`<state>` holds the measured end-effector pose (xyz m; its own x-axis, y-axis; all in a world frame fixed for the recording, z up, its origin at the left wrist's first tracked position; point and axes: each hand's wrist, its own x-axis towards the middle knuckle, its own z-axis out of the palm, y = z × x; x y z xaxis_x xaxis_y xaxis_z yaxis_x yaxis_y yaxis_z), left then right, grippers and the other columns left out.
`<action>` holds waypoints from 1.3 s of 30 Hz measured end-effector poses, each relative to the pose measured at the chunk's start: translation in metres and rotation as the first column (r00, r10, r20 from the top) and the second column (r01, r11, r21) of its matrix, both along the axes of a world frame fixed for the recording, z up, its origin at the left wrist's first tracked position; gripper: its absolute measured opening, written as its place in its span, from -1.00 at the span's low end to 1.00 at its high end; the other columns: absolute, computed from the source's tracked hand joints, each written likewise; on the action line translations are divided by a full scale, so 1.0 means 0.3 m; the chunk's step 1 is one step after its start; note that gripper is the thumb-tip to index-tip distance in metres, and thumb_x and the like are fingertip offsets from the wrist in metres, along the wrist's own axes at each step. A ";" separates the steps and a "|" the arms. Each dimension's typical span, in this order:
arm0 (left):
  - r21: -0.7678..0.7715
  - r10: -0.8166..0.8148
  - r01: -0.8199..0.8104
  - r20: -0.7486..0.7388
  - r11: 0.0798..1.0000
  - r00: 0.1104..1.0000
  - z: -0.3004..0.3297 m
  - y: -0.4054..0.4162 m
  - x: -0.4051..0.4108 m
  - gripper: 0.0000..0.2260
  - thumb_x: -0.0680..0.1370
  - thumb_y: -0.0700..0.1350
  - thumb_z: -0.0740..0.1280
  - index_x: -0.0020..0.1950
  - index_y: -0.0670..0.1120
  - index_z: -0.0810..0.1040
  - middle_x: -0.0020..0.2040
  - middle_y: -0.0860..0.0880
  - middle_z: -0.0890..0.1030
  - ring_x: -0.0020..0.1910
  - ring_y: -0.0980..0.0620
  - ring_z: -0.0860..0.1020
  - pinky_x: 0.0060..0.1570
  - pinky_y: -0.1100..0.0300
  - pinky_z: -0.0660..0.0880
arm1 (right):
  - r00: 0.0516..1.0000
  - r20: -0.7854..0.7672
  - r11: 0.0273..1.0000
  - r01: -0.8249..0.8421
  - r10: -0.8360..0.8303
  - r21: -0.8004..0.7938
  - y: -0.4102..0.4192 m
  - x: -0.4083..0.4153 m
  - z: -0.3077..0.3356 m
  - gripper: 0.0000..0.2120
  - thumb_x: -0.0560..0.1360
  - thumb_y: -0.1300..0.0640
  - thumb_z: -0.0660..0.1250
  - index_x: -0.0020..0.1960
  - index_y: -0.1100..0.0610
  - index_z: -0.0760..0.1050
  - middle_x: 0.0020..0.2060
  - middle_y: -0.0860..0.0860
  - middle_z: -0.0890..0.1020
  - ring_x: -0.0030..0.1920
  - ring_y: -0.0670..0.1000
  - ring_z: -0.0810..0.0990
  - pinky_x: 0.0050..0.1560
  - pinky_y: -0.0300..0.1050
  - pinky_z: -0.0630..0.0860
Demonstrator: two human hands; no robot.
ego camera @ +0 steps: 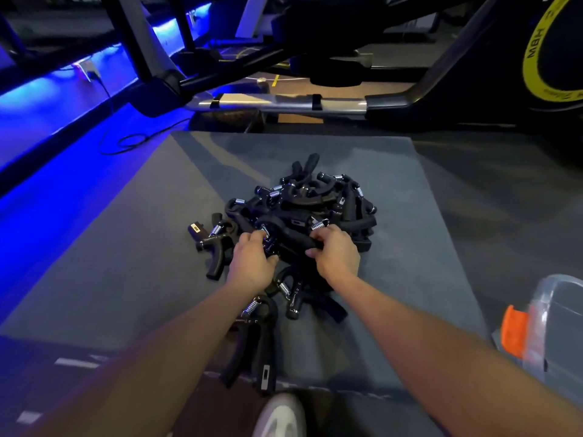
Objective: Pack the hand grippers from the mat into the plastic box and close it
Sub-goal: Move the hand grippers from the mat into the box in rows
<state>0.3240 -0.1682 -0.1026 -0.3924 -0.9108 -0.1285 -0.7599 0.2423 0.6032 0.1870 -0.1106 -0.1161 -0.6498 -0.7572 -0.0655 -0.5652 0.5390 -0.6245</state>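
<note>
Gym floor (79,159): dark, lit blue along the left; exercise machines (284,99) stand at its far side.

Grey mat (410,234): lies flat on the floor and carries the whole stock.

Plastic box (555,326): clear, with an orange latch (512,329); sits at the mat's right edge, well apart from the pile and cut off by the frame. Whether it stands open cannot be told.

Hand grippers (315,203): black, steel springs, heaped and interlocked at mat centre; several strays (217,244) lie to the left and near side.

Left hand (252,263): grip curled round a sprung gripper at the heap's near edge.

Right hand (336,252): grip curled round a black handle just beside it.

Handling note: the handles look hooked through one another, so lifting slowly and shaking each piece free seems wise. Carrying small handfuls to the box likely beats dragging the tangle. Laying them flat should let the lid shut.
</note>
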 end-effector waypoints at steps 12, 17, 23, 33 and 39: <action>0.188 0.057 0.023 -0.410 0.982 0.910 0.128 0.142 -0.247 -0.56 0.53 -0.13 0.33 0.37 -0.21 0.34 0.26 -0.16 0.52 0.23 -0.09 0.51 0.26 0.14 0.39 | 0.854 0.484 0.926 0.321 -0.191 -0.201 0.233 -0.216 0.151 -0.80 0.35 0.16 0.49 -0.04 0.13 0.60 -0.29 0.01 0.58 -0.33 0.00 0.53 -0.02 -0.06 0.52; 0.308 -0.017 0.238 -0.581 0.921 0.814 0.146 0.331 -0.451 -0.62 0.55 -0.27 0.26 0.37 -0.23 0.34 0.26 -0.20 0.51 0.21 -0.10 0.51 0.21 0.14 0.42 | 0.783 0.608 0.872 0.382 -0.131 -0.305 0.425 -0.342 0.213 -0.93 0.42 0.39 0.38 -0.09 0.31 0.55 -0.44 0.02 0.47 -0.57 -0.15 0.48 -0.48 -0.32 0.46; 0.254 -0.174 0.387 -0.593 0.886 0.786 0.145 0.518 -0.650 -0.55 0.52 -0.39 0.23 0.39 -0.14 0.36 0.27 -0.17 0.52 0.26 -0.09 0.49 0.28 0.11 0.41 | 0.838 0.483 0.823 0.449 -0.253 -0.348 0.660 -0.496 0.235 -0.80 0.40 0.37 0.41 0.01 0.26 0.56 -0.38 -0.05 0.52 -0.46 -0.10 0.50 -0.42 -0.32 0.48; 0.241 -0.400 0.627 -0.591 0.741 0.700 0.095 0.851 -0.917 -0.50 0.51 -0.43 0.22 0.43 -0.14 0.32 0.28 -0.12 0.51 0.19 0.01 0.49 0.23 0.23 0.36 | 0.756 0.435 0.716 0.633 -0.489 -0.295 1.046 -0.674 0.189 -0.75 0.39 0.43 0.39 0.03 0.23 0.51 -0.38 -0.01 0.53 -0.42 0.02 0.54 -0.33 -0.14 0.55; 0.104 -0.595 0.661 -0.350 0.743 0.723 -0.012 0.889 -0.974 -0.55 0.53 -0.29 0.28 0.42 -0.14 0.34 0.29 -0.16 0.42 0.29 -0.08 0.44 0.24 0.30 0.27 | 0.675 0.410 0.680 0.715 -0.614 -0.159 1.172 -0.761 0.089 -0.79 0.35 0.32 0.44 -0.11 0.08 0.53 -0.34 -0.01 0.61 -0.34 0.14 0.66 -0.06 0.19 0.62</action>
